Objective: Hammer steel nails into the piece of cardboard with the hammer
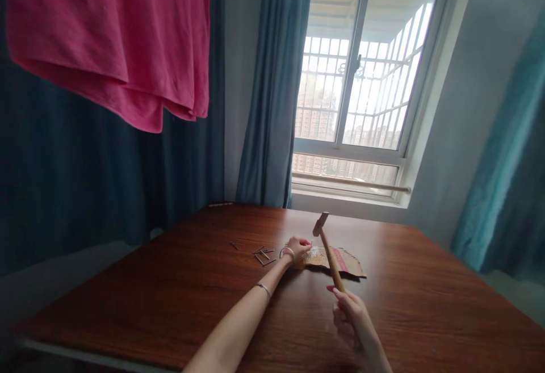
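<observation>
My right hand [351, 317] is wrapped round the wooden handle of a hammer [331, 262]. The hammer is raised, its head up and tilted, above a ragged piece of brown cardboard [352, 262] with a pink-red patch. At the cardboard's left end my left hand [298, 246] is closed in a pinch. A small nail [312, 242] shows at its fingertips, its lower part hard to make out. Left of that hand lies a loose group of nails [264, 255] on the table, and one more nail [234, 245] sits apart, farther left.
The brown wooden table [170, 299] spreads under both arms. A pink cloth [114, 43] hangs at the upper left before a dark blue curtain [183, 163]. Behind the table is a window [387, 95] with bars outside; another curtain [502, 168] hangs on the right.
</observation>
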The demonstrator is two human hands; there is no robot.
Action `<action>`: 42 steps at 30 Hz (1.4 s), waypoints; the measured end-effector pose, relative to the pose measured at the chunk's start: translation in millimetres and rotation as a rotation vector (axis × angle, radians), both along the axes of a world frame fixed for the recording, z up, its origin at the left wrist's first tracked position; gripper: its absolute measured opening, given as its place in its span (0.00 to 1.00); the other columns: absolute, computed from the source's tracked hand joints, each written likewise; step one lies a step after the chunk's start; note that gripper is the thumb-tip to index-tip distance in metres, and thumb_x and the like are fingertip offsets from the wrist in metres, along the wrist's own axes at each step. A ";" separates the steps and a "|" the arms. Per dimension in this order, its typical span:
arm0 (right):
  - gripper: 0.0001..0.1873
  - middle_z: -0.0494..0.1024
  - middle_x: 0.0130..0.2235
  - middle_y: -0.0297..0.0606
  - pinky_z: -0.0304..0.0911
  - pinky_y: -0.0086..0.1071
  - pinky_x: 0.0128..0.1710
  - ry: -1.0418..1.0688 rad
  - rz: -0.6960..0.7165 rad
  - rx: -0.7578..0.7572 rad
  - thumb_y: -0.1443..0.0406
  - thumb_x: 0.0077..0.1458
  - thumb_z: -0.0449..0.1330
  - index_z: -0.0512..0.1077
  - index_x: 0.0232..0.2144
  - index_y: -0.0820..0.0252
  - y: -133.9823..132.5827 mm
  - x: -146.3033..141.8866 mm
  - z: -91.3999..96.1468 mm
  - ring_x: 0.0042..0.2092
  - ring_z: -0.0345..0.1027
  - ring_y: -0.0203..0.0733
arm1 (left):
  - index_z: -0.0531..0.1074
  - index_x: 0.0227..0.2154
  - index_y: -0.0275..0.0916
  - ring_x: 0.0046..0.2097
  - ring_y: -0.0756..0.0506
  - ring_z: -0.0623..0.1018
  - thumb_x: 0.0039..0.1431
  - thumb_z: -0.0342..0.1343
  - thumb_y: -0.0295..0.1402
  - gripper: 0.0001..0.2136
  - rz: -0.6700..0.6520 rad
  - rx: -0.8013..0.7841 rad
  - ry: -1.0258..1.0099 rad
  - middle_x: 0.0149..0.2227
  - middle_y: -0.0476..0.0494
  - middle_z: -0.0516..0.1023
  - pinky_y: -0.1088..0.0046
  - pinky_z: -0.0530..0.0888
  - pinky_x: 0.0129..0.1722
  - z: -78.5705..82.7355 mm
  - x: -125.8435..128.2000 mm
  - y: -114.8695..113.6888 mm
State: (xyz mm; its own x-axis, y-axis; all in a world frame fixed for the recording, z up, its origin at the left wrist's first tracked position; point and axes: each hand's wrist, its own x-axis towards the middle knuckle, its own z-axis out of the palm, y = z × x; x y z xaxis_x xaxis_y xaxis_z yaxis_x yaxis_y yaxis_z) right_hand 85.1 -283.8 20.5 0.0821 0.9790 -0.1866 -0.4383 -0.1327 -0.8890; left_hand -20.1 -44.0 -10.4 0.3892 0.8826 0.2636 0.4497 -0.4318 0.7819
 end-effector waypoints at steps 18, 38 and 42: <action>0.27 0.57 0.13 0.21 0.38 0.18 0.06 0.084 -0.063 0.055 0.50 0.41 0.59 0.66 0.40 0.61 -10.8 -13.4 -2.8 0.09 0.41 0.22 | 0.76 0.31 0.33 0.34 0.48 0.76 0.46 0.55 0.35 0.12 -0.030 0.023 -0.079 0.32 0.42 0.78 0.76 0.71 0.34 -10.3 -0.9 5.6; 0.25 0.57 0.13 0.21 0.40 0.18 0.06 0.098 0.000 0.086 0.51 0.44 0.59 0.66 0.40 0.62 -3.5 -12.0 -15.4 0.10 0.43 0.23 | 0.77 0.30 0.33 0.34 0.48 0.76 0.46 0.55 0.33 0.11 -0.044 0.024 -0.082 0.32 0.42 0.78 0.77 0.71 0.34 -1.9 -3.0 -1.9; 0.23 0.57 0.14 0.22 0.39 0.18 0.07 0.093 -0.012 0.099 0.51 0.45 0.58 0.66 0.39 0.62 -4.5 -12.6 -15.3 0.10 0.43 0.23 | 0.77 0.31 0.34 0.34 0.48 0.76 0.46 0.55 0.32 0.10 -0.019 0.014 -0.074 0.33 0.42 0.78 0.77 0.71 0.34 1.0 -2.2 -4.3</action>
State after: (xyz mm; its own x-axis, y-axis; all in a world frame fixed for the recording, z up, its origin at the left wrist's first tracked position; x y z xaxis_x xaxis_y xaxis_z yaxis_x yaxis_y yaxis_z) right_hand 72.6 -288.3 5.3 0.0805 0.9921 -0.0962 -0.5203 -0.0405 -0.8530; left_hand -22.3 -48.3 -9.3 0.3850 0.8713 0.3044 0.3828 -0.4508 0.8064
